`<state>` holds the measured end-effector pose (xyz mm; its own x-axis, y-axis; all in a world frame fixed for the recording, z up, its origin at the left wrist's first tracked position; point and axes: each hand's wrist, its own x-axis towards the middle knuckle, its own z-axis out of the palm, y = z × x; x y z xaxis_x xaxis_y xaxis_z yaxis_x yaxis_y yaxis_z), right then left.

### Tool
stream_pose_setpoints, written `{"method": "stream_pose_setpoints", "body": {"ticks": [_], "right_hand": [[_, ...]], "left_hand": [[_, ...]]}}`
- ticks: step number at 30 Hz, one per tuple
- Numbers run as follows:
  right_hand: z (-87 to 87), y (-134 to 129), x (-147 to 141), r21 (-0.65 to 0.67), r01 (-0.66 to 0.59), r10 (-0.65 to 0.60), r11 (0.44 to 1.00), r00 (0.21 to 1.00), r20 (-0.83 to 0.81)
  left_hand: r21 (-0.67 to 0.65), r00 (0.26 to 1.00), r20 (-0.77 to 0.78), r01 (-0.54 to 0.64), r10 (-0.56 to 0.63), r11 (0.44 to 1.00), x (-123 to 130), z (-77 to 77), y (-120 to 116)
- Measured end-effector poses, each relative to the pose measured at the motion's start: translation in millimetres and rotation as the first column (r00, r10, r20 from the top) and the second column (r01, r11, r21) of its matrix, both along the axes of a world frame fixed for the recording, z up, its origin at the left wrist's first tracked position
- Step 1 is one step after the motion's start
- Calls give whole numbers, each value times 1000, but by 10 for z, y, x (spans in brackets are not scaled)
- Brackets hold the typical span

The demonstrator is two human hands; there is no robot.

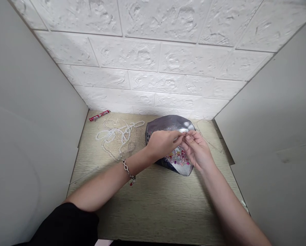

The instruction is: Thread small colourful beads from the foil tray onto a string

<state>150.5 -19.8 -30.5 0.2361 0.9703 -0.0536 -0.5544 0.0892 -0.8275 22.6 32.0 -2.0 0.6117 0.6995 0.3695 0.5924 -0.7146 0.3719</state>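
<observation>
A silvery grey pouch [168,122] lies on the wooden table, with many small coloured beads [178,156] on it, pink, white and yellow among them. Over the pouch, my left hand [163,143] comes in from the left, its fingertips pinched together. My right hand [197,148] meets it from the right, thumb and fingers also pinched. The fingertips of both hands touch or nearly touch above the beads. Whatever they hold is too small to make out. A silver chain bracelet [127,169] hangs on my left wrist.
Strings of white beads [124,135] lie looped on the table [153,208] left of the pouch. A red packet [99,115] sits at the back left. Thin thread [211,144] trails right of the pouch. White brick-patterned wall behind, grey panels at both sides.
</observation>
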Motion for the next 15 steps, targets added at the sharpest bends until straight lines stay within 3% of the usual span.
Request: {"method": "stream_pose_setpoints", "body": {"ticks": [15], "right_hand": [[22,5,-26,-38,43,-39,998,995,96]], "left_hand": [[-62,1000,-12,-7,7,998,10,17,-15]]}}
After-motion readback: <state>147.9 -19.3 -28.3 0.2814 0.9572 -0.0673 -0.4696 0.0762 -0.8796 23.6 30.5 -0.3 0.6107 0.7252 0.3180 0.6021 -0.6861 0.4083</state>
